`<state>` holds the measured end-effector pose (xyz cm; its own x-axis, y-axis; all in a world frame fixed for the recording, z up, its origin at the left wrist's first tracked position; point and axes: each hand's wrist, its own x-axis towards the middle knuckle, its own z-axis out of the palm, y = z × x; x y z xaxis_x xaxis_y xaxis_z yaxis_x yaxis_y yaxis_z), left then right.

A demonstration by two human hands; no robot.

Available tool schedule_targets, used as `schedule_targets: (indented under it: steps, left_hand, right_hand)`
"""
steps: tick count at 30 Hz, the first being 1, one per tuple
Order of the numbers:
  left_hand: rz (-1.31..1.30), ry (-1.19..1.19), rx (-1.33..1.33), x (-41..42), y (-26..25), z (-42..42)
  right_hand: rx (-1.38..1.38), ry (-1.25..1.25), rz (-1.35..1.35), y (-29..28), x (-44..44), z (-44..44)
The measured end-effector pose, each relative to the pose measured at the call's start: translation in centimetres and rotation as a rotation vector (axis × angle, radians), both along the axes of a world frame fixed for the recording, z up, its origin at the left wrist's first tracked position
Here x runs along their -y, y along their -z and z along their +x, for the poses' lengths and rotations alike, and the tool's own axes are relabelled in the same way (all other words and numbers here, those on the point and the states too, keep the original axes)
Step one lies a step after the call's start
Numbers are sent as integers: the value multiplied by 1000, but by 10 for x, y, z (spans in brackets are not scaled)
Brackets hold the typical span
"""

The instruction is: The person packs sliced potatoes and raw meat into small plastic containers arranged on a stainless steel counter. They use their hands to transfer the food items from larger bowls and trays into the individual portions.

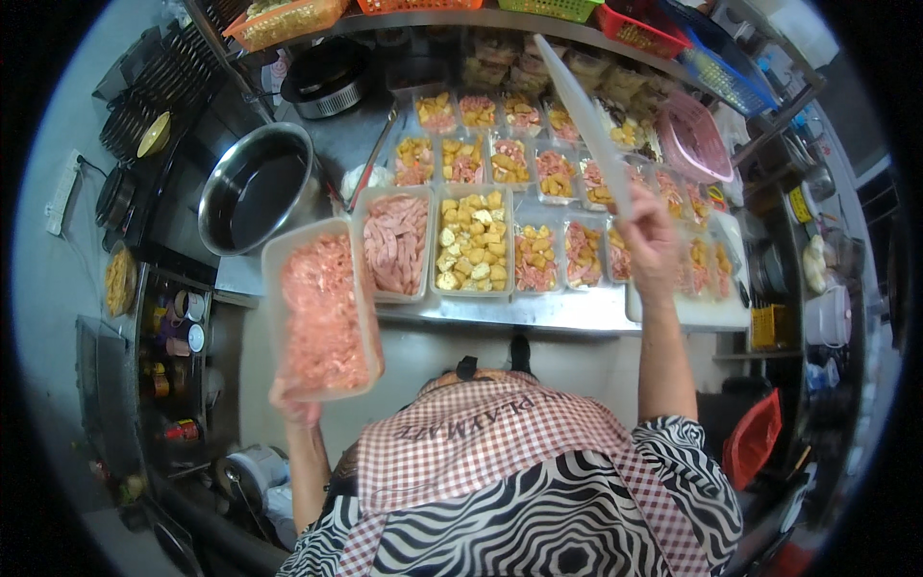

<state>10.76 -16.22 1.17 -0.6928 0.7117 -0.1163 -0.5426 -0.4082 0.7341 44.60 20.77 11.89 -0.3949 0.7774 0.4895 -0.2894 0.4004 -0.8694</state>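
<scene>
My left hand (297, 405) grips the near end of a plastic tub (373, 339) filled with raw pink meat pieces (324, 310), held out past the table's front edge. Raised over the right part of the table, my right hand (644, 229) holds a translucent plastic lid (588, 115) by its lower end, turned nearly edge-on. A tub of pale pink strips (395, 241), perhaps sausage or meat, stands beside a tub of golden tofu-like cubes (472, 245). Rows of small clear boxes (535, 256) hold cubes and pink meat; my right hand and the lid hide some.
A large steel bowl of dark liquid (256, 187) stands at the left. Long tongs (375, 155) lie near a white plastic bag. At the right are a white cutting board (714, 314) and a pink basket (694, 137). A shelf with coloured baskets (418, 6) overhangs the back.
</scene>
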Motion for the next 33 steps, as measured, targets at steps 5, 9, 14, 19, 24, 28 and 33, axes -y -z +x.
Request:
schedule_targets:
  steps: [5, 9, 14, 19, 24, 28, 33]
  left_hand:
    - [-3, 19, -34, 12, -9, -16]
    - [-43, 44, -35, 7, -24, -11]
    - [-42, 120, 49, -10, -7, -8]
    - [-154, 106, 63, -37, 11, -3]
    - [-144, 142, 99, -76, 3, 14]
    - [-186, 54, 59, -91, 12, 13]
    - [-210, -14, 62, -98, 11, 15]
  right_hand:
    - [379, 98, 426, 22, 25, -40]
    - [414, -109, 727, 57, 49, -75]
    - [421, -263, 639, 109, 57, -92]
    - [420, -131, 595, 129, 43, -91]
    - [464, -28, 552, 136, 45, -90]
    - [338, -184, 540, 138, 58, -79]
    - [454, -284, 401, 148, 22, -36]
